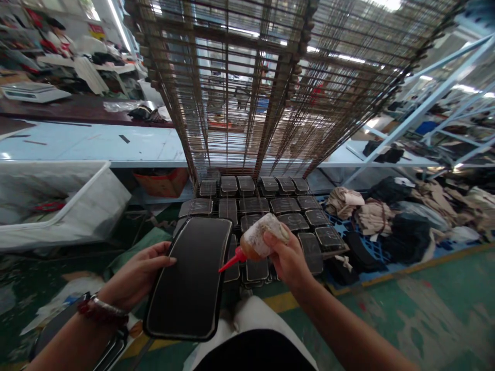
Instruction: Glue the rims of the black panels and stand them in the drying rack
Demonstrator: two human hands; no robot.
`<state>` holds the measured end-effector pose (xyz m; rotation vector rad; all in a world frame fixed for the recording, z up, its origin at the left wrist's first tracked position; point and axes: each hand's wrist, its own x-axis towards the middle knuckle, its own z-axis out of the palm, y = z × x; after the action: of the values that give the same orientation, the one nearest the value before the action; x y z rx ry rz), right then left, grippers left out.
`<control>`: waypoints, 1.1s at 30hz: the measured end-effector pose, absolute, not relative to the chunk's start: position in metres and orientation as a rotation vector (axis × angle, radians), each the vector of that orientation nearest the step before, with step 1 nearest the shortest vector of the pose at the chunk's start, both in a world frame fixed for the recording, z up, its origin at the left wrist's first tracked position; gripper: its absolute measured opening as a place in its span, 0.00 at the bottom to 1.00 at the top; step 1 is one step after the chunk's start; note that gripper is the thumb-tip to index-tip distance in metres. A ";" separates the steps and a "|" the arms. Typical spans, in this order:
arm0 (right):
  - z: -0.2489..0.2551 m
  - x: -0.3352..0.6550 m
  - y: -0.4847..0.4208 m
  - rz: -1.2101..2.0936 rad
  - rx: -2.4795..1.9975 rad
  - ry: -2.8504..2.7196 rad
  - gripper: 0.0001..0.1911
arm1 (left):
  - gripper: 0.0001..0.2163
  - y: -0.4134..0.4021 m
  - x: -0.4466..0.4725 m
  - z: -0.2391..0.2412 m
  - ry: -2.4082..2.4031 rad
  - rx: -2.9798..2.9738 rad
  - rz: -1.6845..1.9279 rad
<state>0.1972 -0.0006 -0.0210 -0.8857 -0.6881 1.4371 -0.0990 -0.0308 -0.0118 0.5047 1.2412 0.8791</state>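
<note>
From the head camera, we hold a black panel [189, 283] in front of us, over our lap. Our left hand [145, 268] is closed on its left long side, with the thumb lying on the flat face. The panel is longer than it is wide. Its long way runs from near our lap out toward the wire rack [276, 77], and the far end leans a bit to the right.

Our right hand [288, 257] is wrapped around the back end of a small bottle [257, 237]. The bottle lies on a slant, and its red spout [232, 260] points left and down, back toward us. The tip is at the panel's right long side, about halfway along, right by the pale line that runs near the rim. We cannot tell if the tip touches the panel or hangs just above it.

So the two hands are on opposite sides: the left one has the panel, and the right one is nearer the rim where the tip is. How the tip sits against that line seems to matter most.

Past the bottle, more black panels [293, 222] lie in rows on the rack's low part.
</note>
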 end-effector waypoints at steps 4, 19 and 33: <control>-0.027 0.198 -0.007 1.461 -0.890 -0.745 0.22 | 0.14 -0.028 -0.101 -0.021 1.246 0.458 0.905; -0.029 0.204 -0.029 1.564 -0.811 -0.878 0.22 | 0.14 -0.020 -0.095 -0.022 1.384 0.263 1.072; -0.045 0.194 -0.036 1.518 -1.000 -0.558 0.20 | 0.12 -0.019 -0.087 -0.029 1.368 0.043 1.086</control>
<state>0.1939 -0.0363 -0.0447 -1.0003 -0.5583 1.5181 -0.0875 -0.0186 -0.0295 0.0434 1.3676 1.0862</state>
